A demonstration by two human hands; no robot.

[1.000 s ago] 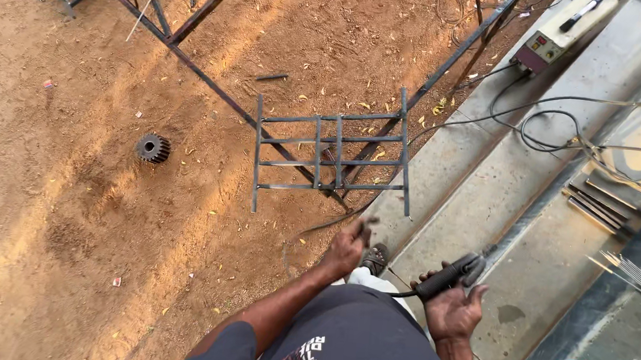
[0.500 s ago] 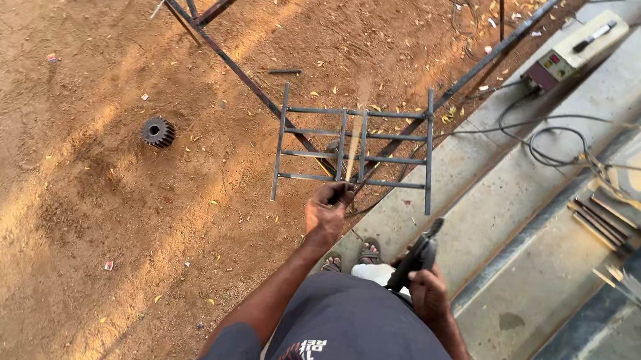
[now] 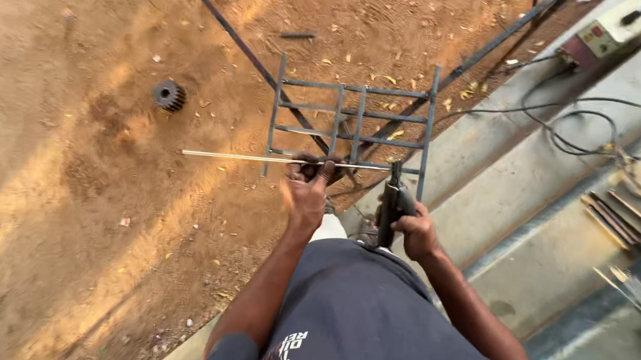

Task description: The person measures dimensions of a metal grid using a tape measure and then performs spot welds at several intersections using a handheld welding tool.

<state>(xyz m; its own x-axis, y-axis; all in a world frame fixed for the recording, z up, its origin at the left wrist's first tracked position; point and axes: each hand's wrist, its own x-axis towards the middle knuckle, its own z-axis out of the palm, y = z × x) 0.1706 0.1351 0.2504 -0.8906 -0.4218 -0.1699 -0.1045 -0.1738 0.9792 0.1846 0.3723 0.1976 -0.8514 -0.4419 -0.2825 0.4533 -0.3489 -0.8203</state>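
Left hand [image 3: 306, 192] fingers closed around thin welding rod [image 3: 261, 158], held level across metal grille frame [image 3: 352, 114] on the dirt. Right hand [image 3: 415, 233] grips black electrode holder [image 3: 392, 205], tip at rod's right end.

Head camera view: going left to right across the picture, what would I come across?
Gear wheel on the dirt → left hand gripping a thin rod → right hand holding a dark tool → coiled cables → metal strips.

The left hand [image 3: 306, 194] hides the middle of the thin rod [image 3: 238, 156]. The grey box [image 3: 614, 28] at the upper right is cut off. The things at the lower right corner are blurry.
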